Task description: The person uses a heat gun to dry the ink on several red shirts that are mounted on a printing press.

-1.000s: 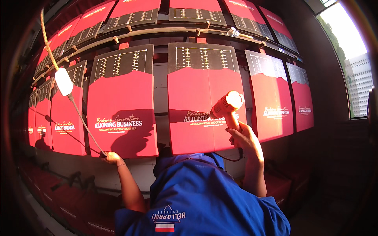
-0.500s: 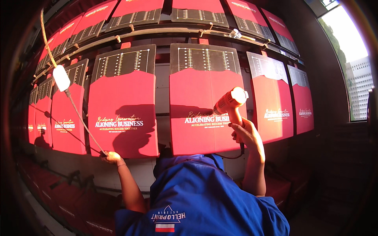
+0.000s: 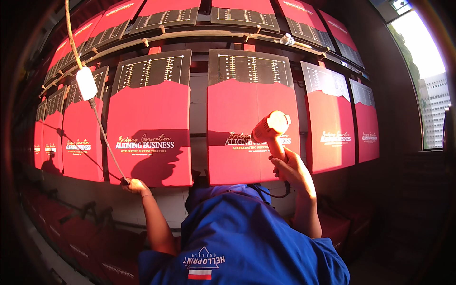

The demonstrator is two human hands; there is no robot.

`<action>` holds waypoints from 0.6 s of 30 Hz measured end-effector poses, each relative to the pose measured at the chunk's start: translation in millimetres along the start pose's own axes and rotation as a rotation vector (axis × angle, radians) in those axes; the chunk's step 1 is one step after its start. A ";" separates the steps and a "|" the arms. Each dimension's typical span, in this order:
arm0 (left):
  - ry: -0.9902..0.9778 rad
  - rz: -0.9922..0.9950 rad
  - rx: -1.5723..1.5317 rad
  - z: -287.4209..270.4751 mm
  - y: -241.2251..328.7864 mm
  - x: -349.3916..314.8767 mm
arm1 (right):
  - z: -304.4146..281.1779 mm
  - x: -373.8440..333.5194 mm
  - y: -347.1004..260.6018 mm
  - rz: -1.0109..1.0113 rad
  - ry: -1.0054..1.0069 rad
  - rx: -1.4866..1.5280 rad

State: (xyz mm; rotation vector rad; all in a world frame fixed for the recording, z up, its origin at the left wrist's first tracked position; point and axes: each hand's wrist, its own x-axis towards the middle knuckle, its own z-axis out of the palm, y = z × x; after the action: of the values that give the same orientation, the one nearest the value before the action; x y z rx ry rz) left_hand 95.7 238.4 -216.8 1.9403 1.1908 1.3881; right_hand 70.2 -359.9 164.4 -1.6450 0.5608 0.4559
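My right hand [image 3: 295,171] is closed round the handle of an orange heat gun [image 3: 272,129]. Its nozzle points left, over the white and gold print on a red fabric panel [image 3: 251,109]. That panel is stretched on a dark board with ruled marks [image 3: 251,66]. My left hand [image 3: 137,186] grips a thin dark cable [image 3: 105,135] by the lower edge of the neighbouring red panel [image 3: 149,114]. The cable slopes up to a white plug connector [image 3: 86,83], which hangs from a pale cord [image 3: 70,28]. Behind my right hand, a dark cord [image 3: 280,195] loops below the heat gun.
More red panels on boards stand to the right [image 3: 330,123] and left [image 3: 83,123]. A rail with wooden pegs [image 3: 204,34] runs behind the row, with a second row beyond. A bright window [image 3: 425,85] is at the right. Dark red panels [image 3: 95,242] lie low at the left.
The heat gun and my right hand have moved left and slightly down across the print. The white connector has swung right and a little up. My left hand keeps hold of the cable.
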 end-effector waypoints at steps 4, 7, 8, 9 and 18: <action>-0.082 -0.146 0.003 -1.3 5.2 -6.4 | -0.5 2.1 1.4 0.014 0.005 -0.002; -0.240 -0.279 0.166 2.4 -4.3 -5.5 | -2.8 5.5 5.8 0.004 0.014 -0.027; -0.304 -0.314 0.284 5.1 -8.4 -5.1 | -0.1 5.6 4.7 0.003 0.022 -0.044; -0.244 -0.210 0.361 3.9 -21.0 2.6 | 1.5 5.9 1.6 -0.003 0.017 -0.058; -0.127 -0.076 0.202 -0.6 -15.9 -5.6 | 3.4 6.9 -10.4 -0.003 0.010 0.000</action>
State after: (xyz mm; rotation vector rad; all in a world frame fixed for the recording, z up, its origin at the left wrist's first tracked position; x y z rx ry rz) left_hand 88.6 241.7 -231.8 2.0608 1.3732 1.1260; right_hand 82.0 -356.2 168.2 -1.6491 0.5653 0.4458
